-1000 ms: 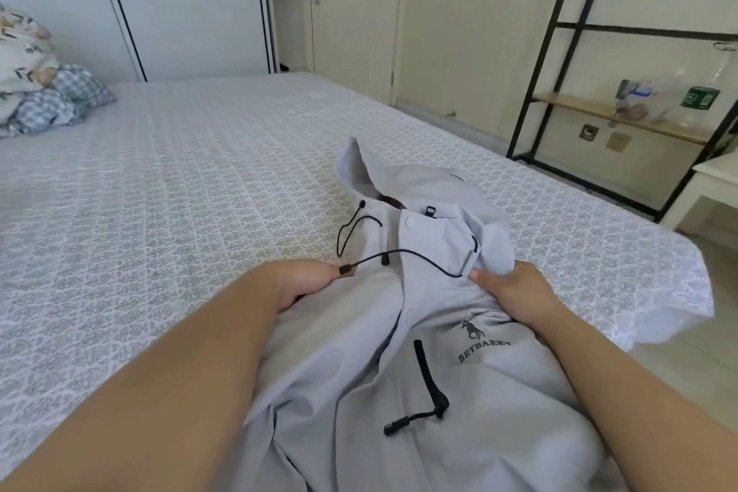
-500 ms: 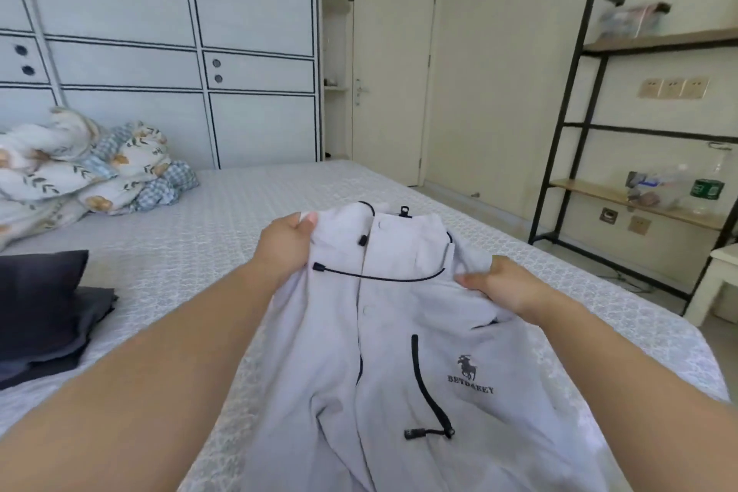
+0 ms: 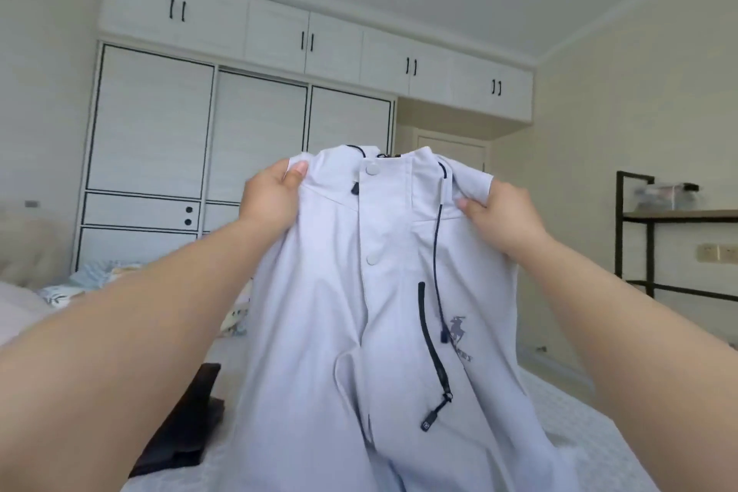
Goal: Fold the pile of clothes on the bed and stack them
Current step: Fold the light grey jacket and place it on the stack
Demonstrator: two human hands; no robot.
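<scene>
The left hand (image 3: 271, 198) and right hand (image 3: 504, 216) each grip a shoulder of the pale grey jacket (image 3: 383, 332), held up above the bed (image 3: 579, 423); dark folded clothes (image 3: 187, 423) lie at the bed's left.

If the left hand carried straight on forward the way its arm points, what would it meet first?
Probably nothing close: the left hand, gripping the grey jacket at the shoulder, points toward the white wardrobe, and the space between looks free, though depth is unclear.
</scene>
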